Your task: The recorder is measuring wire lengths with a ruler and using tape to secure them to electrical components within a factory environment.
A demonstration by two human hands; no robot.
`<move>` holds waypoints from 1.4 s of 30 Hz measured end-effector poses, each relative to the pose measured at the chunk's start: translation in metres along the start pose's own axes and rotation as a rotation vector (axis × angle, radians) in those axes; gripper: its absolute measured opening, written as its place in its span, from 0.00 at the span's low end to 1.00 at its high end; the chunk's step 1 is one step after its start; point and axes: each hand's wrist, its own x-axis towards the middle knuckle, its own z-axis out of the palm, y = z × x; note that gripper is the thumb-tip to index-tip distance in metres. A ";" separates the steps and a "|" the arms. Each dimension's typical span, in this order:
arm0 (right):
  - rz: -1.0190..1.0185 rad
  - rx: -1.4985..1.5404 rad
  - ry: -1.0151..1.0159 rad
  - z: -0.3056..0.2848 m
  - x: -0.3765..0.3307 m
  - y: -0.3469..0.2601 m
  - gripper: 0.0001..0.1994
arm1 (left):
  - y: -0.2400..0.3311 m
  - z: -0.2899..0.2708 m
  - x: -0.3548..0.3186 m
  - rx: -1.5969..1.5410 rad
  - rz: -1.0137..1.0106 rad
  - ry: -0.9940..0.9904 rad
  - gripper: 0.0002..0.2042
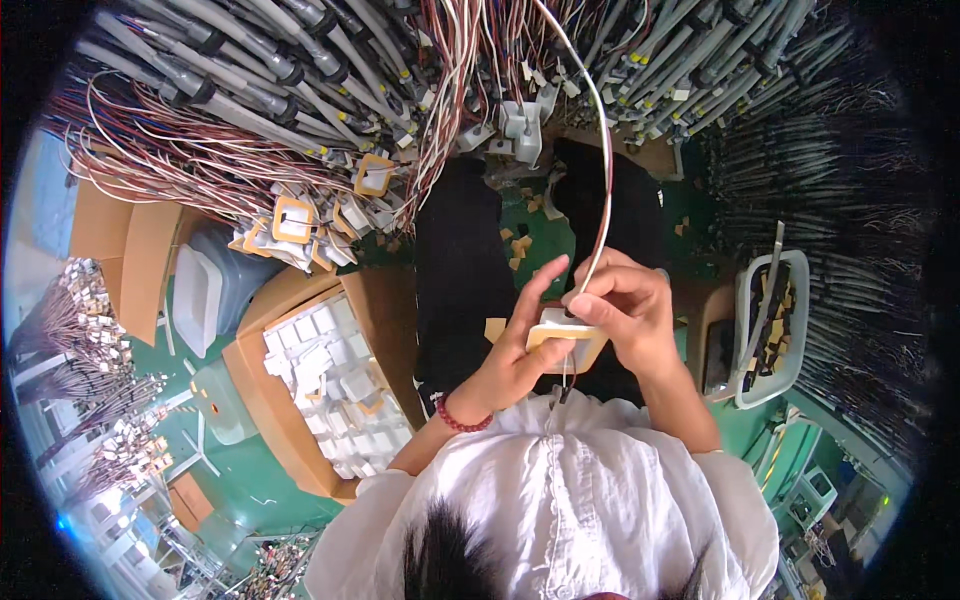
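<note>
My left hand (pixel 518 365) grips a small white square housing (pixel 566 338) with a tan rim, thumb across its near face. The fingers of my right hand (pixel 630 305) are pinched round a red-and-white wire (pixel 606 180) where it enters the top of the housing. From there the wire arches up and away to the hanging bundle. A short dark wire end pokes out below the housing, over my lap. What lies inside the housing is hidden by my fingers.
On the left stands a cardboard box (pixel 290 440) of white square pieces. Above it hang wired tan-rimmed housings (pixel 293 220). Grey cable bundles (pixel 270 60) fill the far side. A white bin (pixel 795 340) with tan and black scraps is at right. Scraps litter the green floor.
</note>
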 end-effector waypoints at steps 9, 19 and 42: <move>0.082 -0.249 0.428 -0.011 -0.005 -0.017 0.16 | -0.006 -0.005 0.006 -0.399 -0.147 0.134 0.34; 0.504 0.232 0.086 -0.003 -0.039 0.012 0.19 | -0.008 -0.010 0.020 -0.208 -0.011 0.200 0.30; -0.024 -0.993 0.215 -0.070 -0.045 0.018 0.31 | -0.016 -0.028 0.006 -0.052 -0.033 0.321 0.24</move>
